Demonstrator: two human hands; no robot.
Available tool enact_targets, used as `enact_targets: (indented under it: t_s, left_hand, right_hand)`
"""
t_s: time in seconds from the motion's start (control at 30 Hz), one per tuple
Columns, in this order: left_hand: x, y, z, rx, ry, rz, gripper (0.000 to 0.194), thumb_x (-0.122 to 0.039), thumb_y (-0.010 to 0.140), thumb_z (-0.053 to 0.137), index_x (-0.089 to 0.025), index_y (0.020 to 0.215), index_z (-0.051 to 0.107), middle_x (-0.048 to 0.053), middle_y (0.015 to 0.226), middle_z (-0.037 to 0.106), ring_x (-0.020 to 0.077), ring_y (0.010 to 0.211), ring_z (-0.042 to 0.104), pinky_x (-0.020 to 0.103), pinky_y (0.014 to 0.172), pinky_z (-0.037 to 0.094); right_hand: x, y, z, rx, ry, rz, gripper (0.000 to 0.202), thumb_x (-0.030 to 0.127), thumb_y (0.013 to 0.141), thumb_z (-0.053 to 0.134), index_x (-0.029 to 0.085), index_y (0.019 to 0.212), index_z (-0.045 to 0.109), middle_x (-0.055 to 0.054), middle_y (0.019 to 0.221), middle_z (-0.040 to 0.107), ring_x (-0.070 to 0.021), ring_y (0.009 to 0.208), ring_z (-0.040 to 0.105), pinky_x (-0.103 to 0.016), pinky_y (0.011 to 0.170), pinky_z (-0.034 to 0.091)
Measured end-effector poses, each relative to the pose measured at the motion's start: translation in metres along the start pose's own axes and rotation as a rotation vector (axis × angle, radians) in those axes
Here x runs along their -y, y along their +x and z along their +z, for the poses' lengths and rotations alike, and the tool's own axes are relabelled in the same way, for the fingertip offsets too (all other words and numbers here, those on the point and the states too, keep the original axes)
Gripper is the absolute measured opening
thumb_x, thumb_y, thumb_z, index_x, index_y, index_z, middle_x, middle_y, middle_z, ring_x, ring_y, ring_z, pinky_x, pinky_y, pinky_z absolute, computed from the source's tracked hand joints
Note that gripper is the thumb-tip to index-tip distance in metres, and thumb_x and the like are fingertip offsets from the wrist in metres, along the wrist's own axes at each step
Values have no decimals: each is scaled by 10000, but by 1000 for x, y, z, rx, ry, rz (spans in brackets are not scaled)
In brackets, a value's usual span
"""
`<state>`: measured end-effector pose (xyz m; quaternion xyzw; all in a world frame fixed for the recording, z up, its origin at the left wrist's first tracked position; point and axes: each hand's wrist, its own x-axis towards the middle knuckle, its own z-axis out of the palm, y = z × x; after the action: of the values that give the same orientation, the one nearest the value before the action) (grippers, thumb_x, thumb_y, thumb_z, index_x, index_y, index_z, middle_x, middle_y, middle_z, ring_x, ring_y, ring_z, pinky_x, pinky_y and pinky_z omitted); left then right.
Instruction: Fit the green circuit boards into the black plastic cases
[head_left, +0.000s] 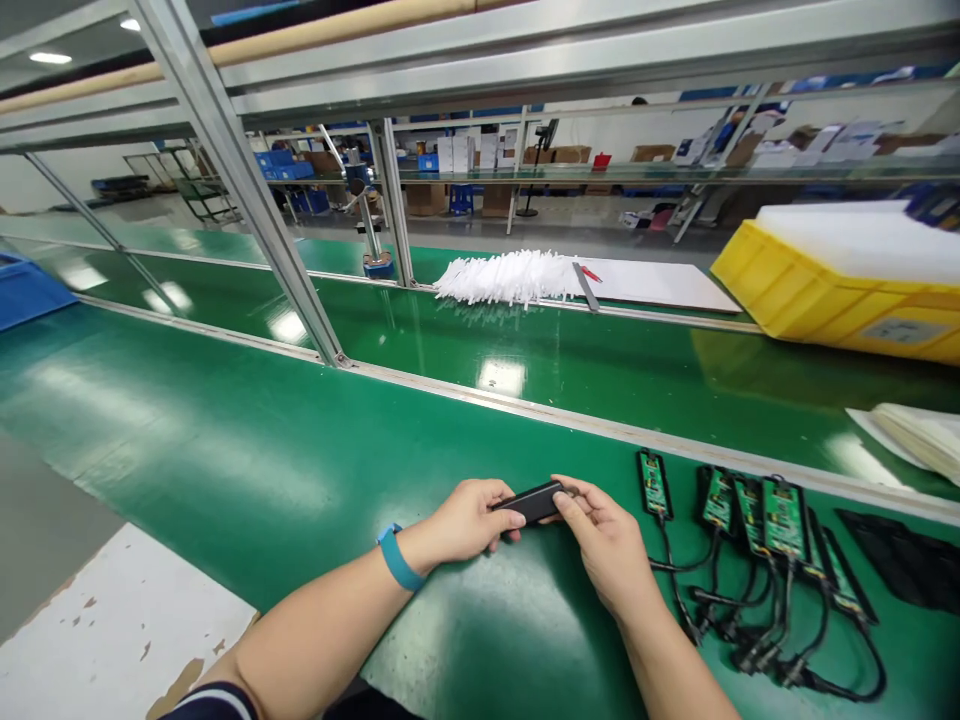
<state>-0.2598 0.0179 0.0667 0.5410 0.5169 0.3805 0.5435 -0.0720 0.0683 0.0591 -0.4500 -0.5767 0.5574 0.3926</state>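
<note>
A small black rectangular plastic case is held between my two hands over the green bench top. My left hand grips its left end, thumb along the near side, with a teal band on that wrist. The right end is pinched by my right hand, thumb on the top face. Whatever is inside the case is hidden. To the right lie several green circuit boards in black open housings, with black cables and connectors trailing toward me.
Black flat pieces lie at the far right. Beyond the metal rail are a pile of white strips, a grey ruler-like bar and a yellow bin. An aluminium post rises at left; a blue bin stands farther left.
</note>
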Motion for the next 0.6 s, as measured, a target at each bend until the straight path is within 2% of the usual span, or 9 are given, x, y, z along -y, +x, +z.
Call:
enact_targets:
  t_s: [0.13,0.2,0.27,0.37,0.43,0.5,0.6]
  left_hand:
    - [4,2,-1,318,-665,-285,353,-509,889,481,-160,909,536,-45,524,477,83,384,390,228,462,330]
    - [8,1,2,430,-833,-378,342,-487,900,471,-156,929,554,-62,502,411,79,386,374,223,464,330]
    - [12,1,7,482,-852,-427,391,-501,903,456,-133,950,579,-43,520,438,90,408,427,229,473,352]
    - [19,3,15,391,-694,-353,576,-613,894,384,-91,1016,594,37,601,573,137,473,556,256,494,417]
    - [23,4,20,284,-574,-254,571,-621,869,442,-94,1041,579,80,702,640,143,503,597,247,486,435]
    - [24,5,22,217,-491,-191,488,-559,839,554,-110,1028,563,88,788,663,126,506,606,225,472,441]
    - [22,6,23,204,-445,-174,453,-513,821,606,-111,1021,549,106,859,675,129,528,633,224,484,466]
  right_hand:
    - [-6,3,1,91,271,67,465,499,856,580,192,1204,558,-93,974,704,-190,745,665,-376,796,505]
    - [-8,4,3,120,337,94,474,493,842,604,184,1199,553,-103,1010,696,-194,789,664,-372,800,508]
    - [-10,5,4,129,347,112,430,491,821,631,173,1108,589,-86,926,703,-185,772,652,-344,773,509]
    - [-11,5,4,68,292,106,356,501,774,677,169,880,607,-29,712,662,-147,632,602,-277,635,484]
    - [-11,4,4,-1,229,100,353,505,747,700,174,797,585,10,597,601,-116,529,534,-243,540,429]
    - [-10,4,2,-37,179,98,357,511,746,694,174,785,583,30,543,562,-101,488,491,-230,502,388]
    - [-8,4,0,4,179,90,358,508,767,668,166,855,607,27,556,567,-111,517,512,-237,526,401]
